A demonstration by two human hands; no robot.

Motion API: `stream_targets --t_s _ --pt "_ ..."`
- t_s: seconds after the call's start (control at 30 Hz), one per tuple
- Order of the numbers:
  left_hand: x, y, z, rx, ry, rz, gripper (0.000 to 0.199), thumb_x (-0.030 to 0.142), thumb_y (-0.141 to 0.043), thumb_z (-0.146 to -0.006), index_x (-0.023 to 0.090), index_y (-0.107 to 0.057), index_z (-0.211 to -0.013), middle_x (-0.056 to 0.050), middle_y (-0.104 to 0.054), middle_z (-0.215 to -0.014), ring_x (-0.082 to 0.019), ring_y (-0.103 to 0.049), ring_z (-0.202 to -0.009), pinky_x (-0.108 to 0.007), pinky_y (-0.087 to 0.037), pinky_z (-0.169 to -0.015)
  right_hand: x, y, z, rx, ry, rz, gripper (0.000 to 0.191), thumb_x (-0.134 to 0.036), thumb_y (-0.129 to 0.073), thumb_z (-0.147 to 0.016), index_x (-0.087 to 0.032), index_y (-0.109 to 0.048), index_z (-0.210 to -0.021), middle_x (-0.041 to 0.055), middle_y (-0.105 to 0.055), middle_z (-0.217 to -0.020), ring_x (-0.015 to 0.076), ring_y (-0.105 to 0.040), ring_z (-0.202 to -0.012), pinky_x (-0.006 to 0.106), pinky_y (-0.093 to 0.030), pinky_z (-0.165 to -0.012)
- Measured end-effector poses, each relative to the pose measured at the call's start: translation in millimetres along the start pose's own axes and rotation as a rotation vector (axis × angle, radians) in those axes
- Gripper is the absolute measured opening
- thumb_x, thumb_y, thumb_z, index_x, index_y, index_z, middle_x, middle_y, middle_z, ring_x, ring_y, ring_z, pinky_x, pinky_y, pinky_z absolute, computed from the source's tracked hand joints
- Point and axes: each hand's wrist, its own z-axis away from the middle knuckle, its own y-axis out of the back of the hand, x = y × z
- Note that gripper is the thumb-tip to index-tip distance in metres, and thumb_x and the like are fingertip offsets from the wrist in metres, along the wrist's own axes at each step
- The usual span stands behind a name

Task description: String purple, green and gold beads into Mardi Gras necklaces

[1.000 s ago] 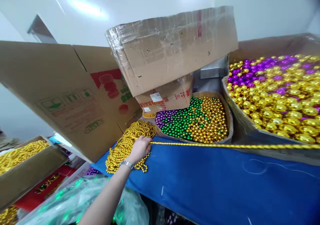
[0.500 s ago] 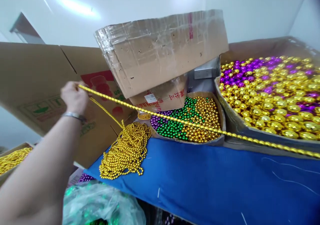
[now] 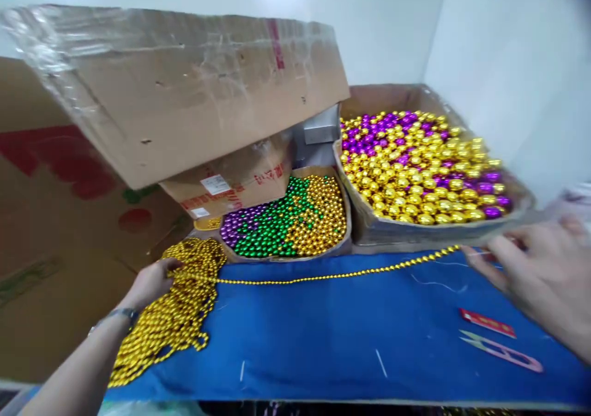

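Observation:
My left hand (image 3: 156, 280) is at the left, at the top of a pile of gold bead strands (image 3: 164, 317) on the blue cloth (image 3: 341, 336). Its fingers are closed on one gold bead strand (image 3: 300, 279). This strand sags slightly across the cloth to the right. There my right hand (image 3: 538, 259), somewhat blurred, pinches its other end between thumb and fingers. Below that hand lie a pair of thread snips with a pink handle (image 3: 514, 356) and a small red strip (image 3: 487, 322).
Behind the cloth stands a box of purple, green and gold beads (image 3: 286, 219). A larger carton of big gold and purple beads (image 3: 415, 182) is at the back right. A tilted cardboard box (image 3: 207, 90) overhangs the left, beside a large printed carton (image 3: 55, 231).
My left hand has come down from the raised strand to the pile. The strand has dropped from a taut slant to a low sag. The view has swung right, bringing my right hand into sight.

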Motion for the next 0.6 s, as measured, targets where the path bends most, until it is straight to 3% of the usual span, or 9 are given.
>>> stream_targets --t_s 0.1,0.17,0.23,0.3,0.4,0.5,0.57,0.6 --pt "53.4 -29.3 -5.6 -0.036 -0.146 0.083 0.025 0.009 -0.048 -0.066 0.013 -0.066 -0.082 -0.008 -0.070 -0.084 -0.025 -0.065 -0.080 -0.037 -0.051 -0.076 -11.7 23.8 -20.6 0.061 0.106 0.060 0.040 -0.044 -0.053 -0.084 -0.022 -0.053 -0.051 0.0044 -0.050 -0.064 0.0184 -0.043 -0.068 0.044 -0.036 -0.092" --pt "108.3 -40.6 -0.6 -0.040 -0.255 0.164 0.028 0.014 -0.046 -0.076 0.013 -0.063 -0.098 -0.011 -0.068 -0.098 -0.025 -0.062 -0.091 -0.040 -0.048 -0.084 -25.2 37.2 -36.6 0.135 0.176 0.012 0.031 -0.037 -0.059 -0.082 -0.022 -0.054 -0.056 0.0027 -0.049 -0.069 0.0177 -0.045 -0.073 0.046 -0.035 -0.096" --pt "173.7 -44.6 15.0 -0.057 -0.396 0.287 0.029 0.024 -0.046 -0.083 0.022 -0.058 -0.110 -0.005 -0.065 -0.108 -0.019 -0.059 -0.098 -0.034 -0.045 -0.091 -37.6 47.8 -51.6 0.173 0.233 -0.018 0.025 -0.033 -0.062 -0.080 -0.022 -0.053 -0.059 0.0006 -0.046 -0.071 0.0167 -0.046 -0.075 0.048 -0.034 -0.098" --pt "238.8 -43.2 35.8 -0.041 -0.509 0.616 0.028 0.026 -0.046 -0.087 0.021 -0.056 -0.113 -0.008 -0.062 -0.112 -0.020 -0.056 -0.104 -0.037 -0.043 -0.093 -46.2 57.6 -64.3 0.201 0.263 -0.053 0.023 -0.032 -0.064 -0.078 -0.022 -0.053 -0.061 -0.0001 -0.044 -0.072 0.0162 -0.046 -0.076 0.049 -0.034 -0.098" --pt "310.2 -41.7 59.4 -0.190 -0.567 0.936 0.054 0.035 -0.053 -0.085 0.022 -0.036 -0.135 -0.012 -0.047 -0.134 -0.024 -0.045 -0.120 -0.041 -0.039 -0.098 -50.0 71.5 -77.8 0.246 0.267 -0.120 0.023 -0.033 -0.066 -0.077 -0.021 -0.053 -0.061 0.0006 -0.044 -0.075 0.0169 -0.047 -0.077 0.052 -0.034 -0.098" --pt "330.1 -49.9 63.4 -0.545 -0.567 1.132 0.037 0.039 -0.046 -0.088 0.019 -0.057 -0.116 -0.008 -0.066 -0.104 -0.020 -0.060 -0.094 -0.033 -0.048 -0.081 -39.5 75.8 -80.5 0.221 0.217 -0.120 0.027 -0.035 -0.062 -0.079 -0.021 -0.053 -0.058 0.0016 -0.045 -0.074 0.0171 -0.046 -0.076 0.051 -0.033 -0.096" --pt "314.5 -56.5 57.3 -0.708 -0.536 1.153 0.037 0.041 -0.038 -0.091 0.016 -0.065 -0.095 -0.003 -0.067 -0.073 -0.016 -0.061 -0.071 -0.026 -0.048 -0.067 -25.2 68.2 -72.5 0.150 0.147 -0.099 0.033 -0.038 -0.058 -0.081 -0.020 -0.051 -0.055 0.0018 -0.043 -0.072 0.0167 -0.043 -0.074 0.051 -0.031 -0.096" --pt "299.9 -57.7 52.3 -0.726 -0.506 1.128 0.039 0.041 -0.037 -0.091 0.015 -0.065 -0.090 -0.002 -0.064 -0.066 -0.014 -0.059 -0.065 -0.024 -0.047 -0.062 -17.8 61.1 -65.0 0.109 0.107 -0.101 0.035 -0.040 -0.057 -0.081 -0.020 -0.051 -0.053 0.0018 -0.042 -0.071 0.0164 -0.042 -0.072 0.051 -0.031 -0.096"
